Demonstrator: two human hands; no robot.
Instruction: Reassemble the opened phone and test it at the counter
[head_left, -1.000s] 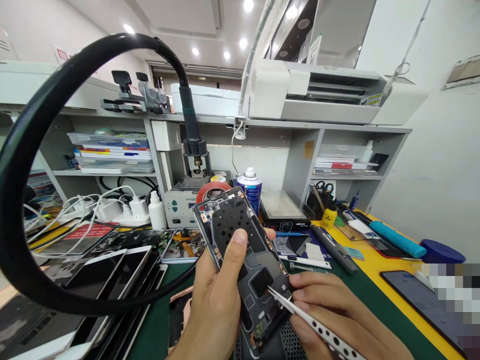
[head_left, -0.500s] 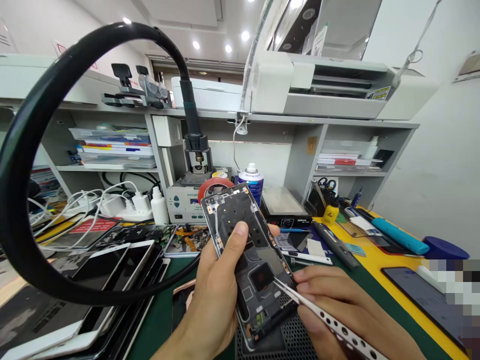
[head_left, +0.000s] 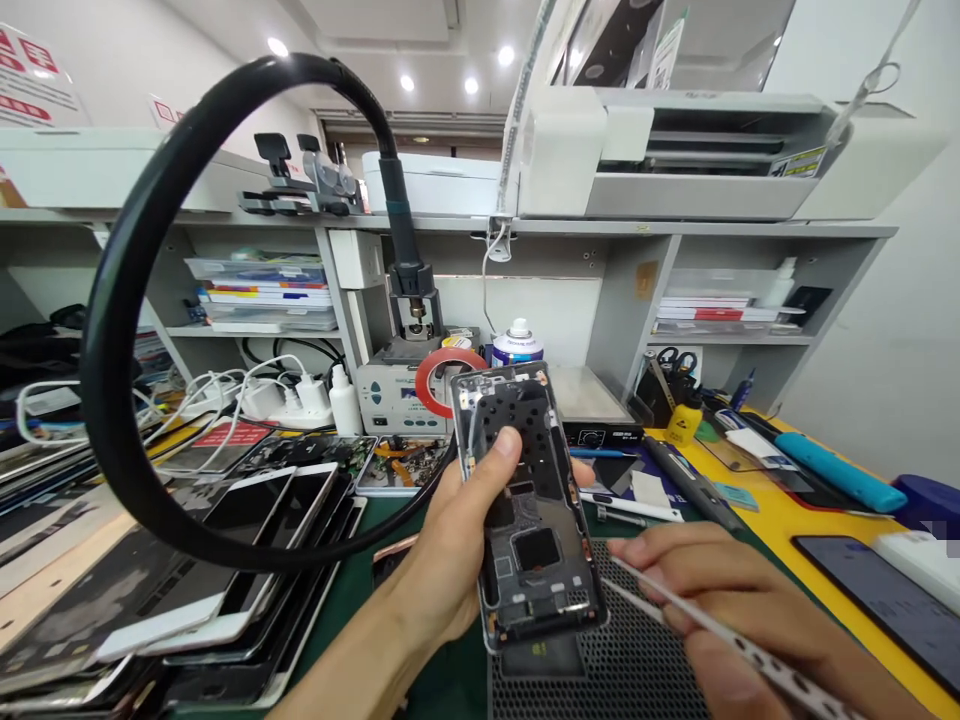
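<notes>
My left hand [head_left: 450, 555] holds an opened phone frame [head_left: 529, 500] upright over the bench, thumb pressed on its dark inner face, which shows a perforated plate and small boards. My right hand [head_left: 742, 610] grips metal tweezers [head_left: 720, 640] with a row of holes along the arm. Their tips point left, a short way right of the frame's lower edge and not touching it. A perforated black mat [head_left: 637, 670] lies beneath both hands.
A thick black hose [head_left: 127, 300] loops from a rework station [head_left: 397, 385] at the back. Several phones and screens [head_left: 225, 560] are stacked at the left. A red tape roll [head_left: 439, 375], spray can [head_left: 517, 345], hot plate [head_left: 592, 400], tools and a blue-handled tool [head_left: 840, 470] lie behind and at the right.
The tweezers' tips have drawn back to the right, off the lower part of the phone frame. My left hand has turned the frame more upright. The view has shifted left.
</notes>
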